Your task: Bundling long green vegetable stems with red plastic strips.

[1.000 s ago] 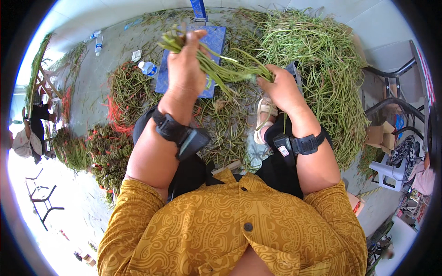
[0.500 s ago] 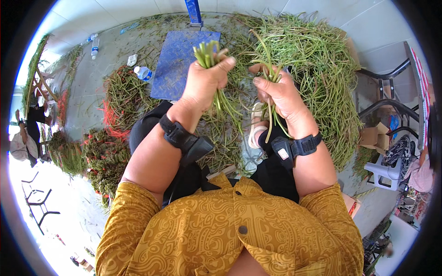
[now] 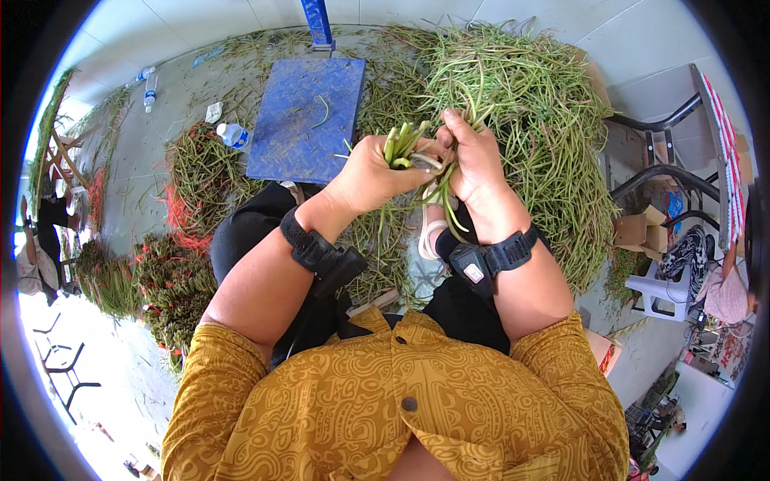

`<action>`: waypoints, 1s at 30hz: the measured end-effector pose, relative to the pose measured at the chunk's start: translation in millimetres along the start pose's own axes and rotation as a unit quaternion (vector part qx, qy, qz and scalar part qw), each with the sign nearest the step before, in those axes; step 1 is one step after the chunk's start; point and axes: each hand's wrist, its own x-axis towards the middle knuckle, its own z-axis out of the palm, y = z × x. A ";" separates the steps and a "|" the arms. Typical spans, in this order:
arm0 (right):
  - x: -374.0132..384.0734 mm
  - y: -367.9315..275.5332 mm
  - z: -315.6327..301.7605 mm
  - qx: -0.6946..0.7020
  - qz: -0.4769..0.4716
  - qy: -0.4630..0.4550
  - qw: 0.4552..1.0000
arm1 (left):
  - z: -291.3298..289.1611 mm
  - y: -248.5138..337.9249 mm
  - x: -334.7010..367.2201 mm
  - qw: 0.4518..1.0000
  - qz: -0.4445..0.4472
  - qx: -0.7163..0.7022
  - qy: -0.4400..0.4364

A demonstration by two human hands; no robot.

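My left hand (image 3: 375, 170) is closed around a bunch of green plant stems (image 3: 400, 147), their cut ends pointing up and away from me. Right beside it, my right hand (image 3: 475, 159) pinches a few longer, thinner stems (image 3: 446, 192) that stick out above and hang below the fingers. The hands meet at the fingertips, so exactly where the two lots of stems touch is hidden. Just beyond my right hand rises a large heap of loose green stems (image 3: 521, 96). A curved loose stem (image 3: 323, 112) shows against the blue metal platform (image 3: 301, 132).
A blue post (image 3: 318, 24) stands behind the platform. Left of it are a plastic bottle (image 3: 233, 135), a stem pile with red string (image 3: 186, 228) and stacked bundles (image 3: 176, 280). At right stand a cardboard box (image 3: 639, 231), a white stool (image 3: 662, 293) and a black-legged chair (image 3: 674, 172).
My hands have come together; the left moved right and lower with its bunch, now tilted with the ends upward. A loose stem now appears over the blue platform. The view shifted slightly.
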 end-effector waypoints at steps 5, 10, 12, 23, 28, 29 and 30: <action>2.3 8.2 0.1 -0.014 -0.022 0.044 0.999 | 12.6 -8.5 5.6 0.992 0.002 -0.094 0.079; -10.9 10.3 8.4 -0.072 -0.008 0.005 0.997 | -0.1 -11.9 10.7 0.967 -0.023 -0.185 0.175; -15.4 12.5 9.3 -0.109 -0.007 -0.017 0.994 | -3.8 -14.0 12.7 0.958 -0.012 -0.218 0.188; -23.6 9.3 11.7 -0.162 0.021 -0.057 0.985 | -11.2 -17.2 14.1 0.944 0.015 -0.227 0.241; -12.7 -10.9 -3.6 -0.072 -0.013 -0.046 0.996 | -36.6 0.4 10.4 0.935 0.037 -0.187 0.298; -12.6 -14.6 -3.8 -0.070 -0.018 -0.059 0.996 | -40.0 3.6 7.0 0.932 0.048 -0.202 0.296; -13.4 -15.9 -3.0 -0.071 -0.018 -0.058 0.996 | -39.6 8.4 5.8 0.931 0.040 -0.203 0.302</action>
